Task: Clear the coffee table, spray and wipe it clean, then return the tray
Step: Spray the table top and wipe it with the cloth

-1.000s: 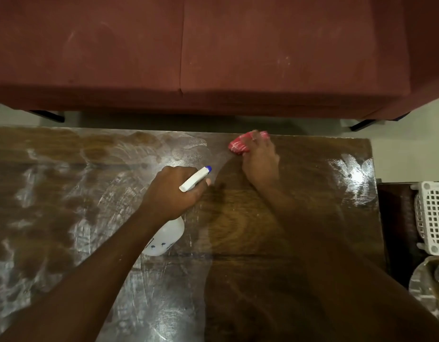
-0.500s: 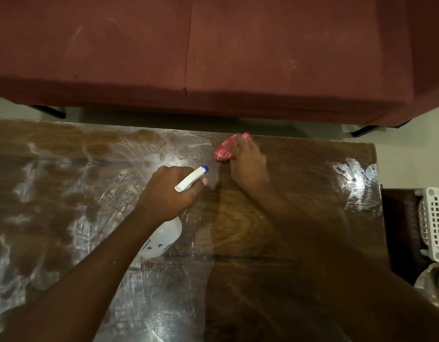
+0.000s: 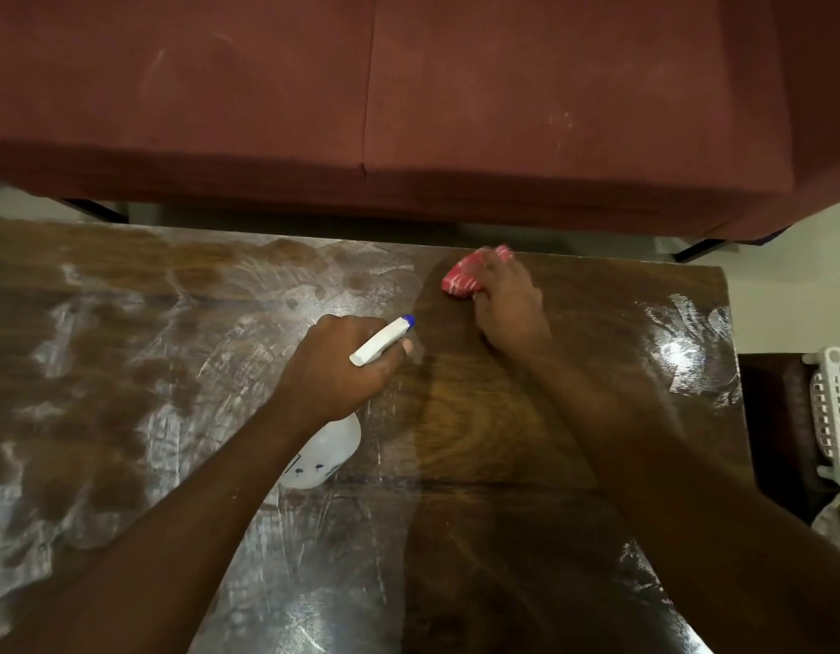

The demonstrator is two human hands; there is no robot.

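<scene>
Right hand (image 3: 505, 299) pressed the red cloth (image 3: 461, 280) flat on the table (image 3: 597, 408) for wiping; left hand (image 3: 335, 370) gripped the spray bottle (image 3: 331, 453), nozzle aimed ahead, ready.

Dim, warm indoor light. White glare streaks across the wet bench (image 3: 125, 370), brightest near its right edge. A broad dark shadow runs down the middle. The right hand (image 3: 507, 299) is motion-blurred. Wide-angle bending shows at the edges.
</scene>
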